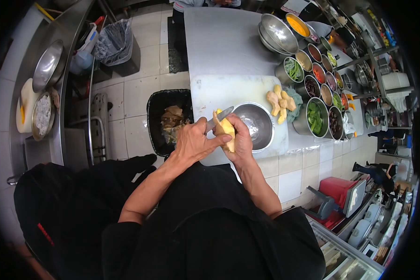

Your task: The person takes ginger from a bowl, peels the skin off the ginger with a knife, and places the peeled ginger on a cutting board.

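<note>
In my left hand (191, 142) is a small knife (225, 113), its blade lying against a piece of ginger (228, 130). My left thumb presses on the ginger. My right hand (240, 135) is wrapped round the ginger, which shows bare yellow flesh and a strip of brown skin. Both hands are above the near edge of a white cutting board (210, 88). Just beyond my right hand, a steel bowl (266, 119) sits on the board. Several pale ginger pieces (280, 102) lie past the bowl, beside a green-grey cloth (293, 103).
A black bin (155, 100) holding brown peelings stands left of the board. Several steel containers (308, 114) of cut vegetables crowd the steel table (224, 42) at the right. Another lined bin (128, 63) stands farther left. A person (198, 3) is at the table's far end.
</note>
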Demonstrator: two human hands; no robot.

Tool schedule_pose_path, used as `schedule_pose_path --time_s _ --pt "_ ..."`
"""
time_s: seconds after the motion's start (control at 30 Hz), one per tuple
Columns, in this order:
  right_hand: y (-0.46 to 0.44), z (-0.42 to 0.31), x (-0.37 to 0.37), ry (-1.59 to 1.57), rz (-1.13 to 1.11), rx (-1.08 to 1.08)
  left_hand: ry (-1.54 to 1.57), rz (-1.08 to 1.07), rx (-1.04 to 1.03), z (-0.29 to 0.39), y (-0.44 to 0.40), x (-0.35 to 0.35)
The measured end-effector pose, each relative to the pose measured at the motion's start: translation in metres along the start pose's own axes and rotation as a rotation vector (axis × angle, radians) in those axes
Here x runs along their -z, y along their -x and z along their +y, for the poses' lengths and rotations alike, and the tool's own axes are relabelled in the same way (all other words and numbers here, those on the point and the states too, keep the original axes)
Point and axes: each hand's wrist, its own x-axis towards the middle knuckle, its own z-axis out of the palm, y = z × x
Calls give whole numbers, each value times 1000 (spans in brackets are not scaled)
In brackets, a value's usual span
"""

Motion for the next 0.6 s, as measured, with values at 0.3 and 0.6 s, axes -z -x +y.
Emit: schedule_pose_path --time_s 0.3,0.6 --pt "-2 10 5 -37 152 13 -44 20 37 -14 3 -19" --pt "-6 10 -1 -100 314 -88 -66 8 12 -16 3 -24"
